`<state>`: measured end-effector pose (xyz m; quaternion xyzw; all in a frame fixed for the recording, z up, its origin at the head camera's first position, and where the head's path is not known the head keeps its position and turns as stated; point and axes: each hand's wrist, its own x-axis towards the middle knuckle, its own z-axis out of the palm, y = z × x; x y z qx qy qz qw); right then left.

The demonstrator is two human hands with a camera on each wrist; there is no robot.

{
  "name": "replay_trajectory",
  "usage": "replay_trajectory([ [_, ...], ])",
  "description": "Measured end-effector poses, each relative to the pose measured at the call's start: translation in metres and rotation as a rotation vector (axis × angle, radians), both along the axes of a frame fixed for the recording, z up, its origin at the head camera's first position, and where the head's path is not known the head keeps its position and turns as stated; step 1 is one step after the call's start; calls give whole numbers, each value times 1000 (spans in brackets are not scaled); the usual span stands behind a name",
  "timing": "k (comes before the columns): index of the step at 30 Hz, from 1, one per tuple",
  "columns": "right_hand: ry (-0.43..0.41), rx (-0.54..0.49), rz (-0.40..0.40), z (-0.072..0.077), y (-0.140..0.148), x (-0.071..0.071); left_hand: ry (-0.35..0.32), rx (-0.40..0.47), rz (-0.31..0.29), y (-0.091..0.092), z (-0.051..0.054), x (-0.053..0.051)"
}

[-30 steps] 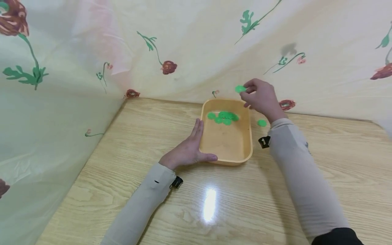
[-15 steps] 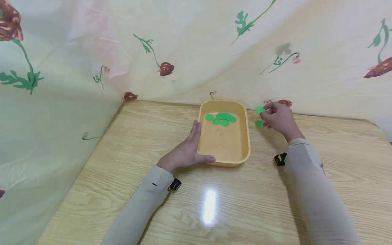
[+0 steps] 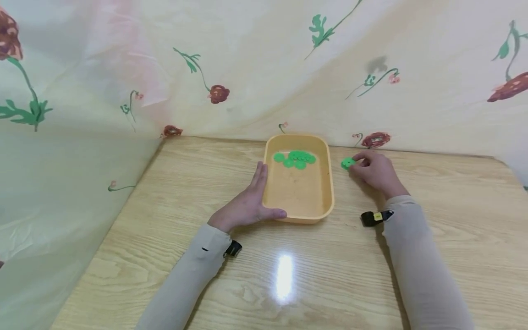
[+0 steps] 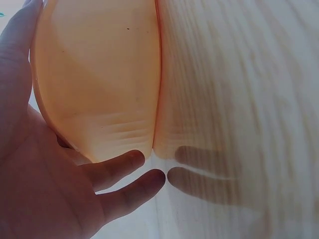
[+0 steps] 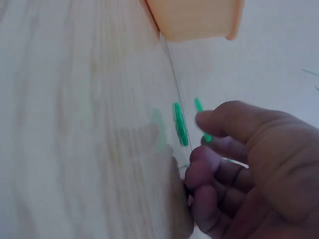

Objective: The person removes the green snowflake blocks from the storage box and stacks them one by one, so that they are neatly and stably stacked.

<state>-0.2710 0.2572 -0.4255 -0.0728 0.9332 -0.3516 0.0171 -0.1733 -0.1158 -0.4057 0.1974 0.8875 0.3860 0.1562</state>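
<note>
A yellow-orange plastic tray [image 3: 297,195] holds several flat green discs [image 3: 300,158] near its far end. My left hand [image 3: 243,206] rests against the tray's left side and near corner, thumb along the near rim and fingers straight. To the right of the tray, my right hand [image 3: 377,173] pinches a green disc [image 5: 199,104] between thumb and forefinger. Just beneath it, another green disc [image 5: 180,125] lies on the table; the right wrist view shows a gap between the two. In the head view they overlap.
The wood-grain table [image 3: 198,183] meets a pale flowered sheet [image 3: 264,68] close behind the tray, and more of the sheet hangs at the left. Black wrist cameras sit at both cuffs, the right one [image 3: 375,218] low over the table.
My right hand has moved from above the tray's far right corner, rightward and down, bringing its pinched disc over the one on the table. The left hand has stayed at the tray.
</note>
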Motion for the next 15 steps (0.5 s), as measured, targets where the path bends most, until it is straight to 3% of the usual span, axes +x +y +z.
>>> replay_trajectory([
  [15,-36,51,9,3,-4,-5,0,16,7,2,-1,-2],
])
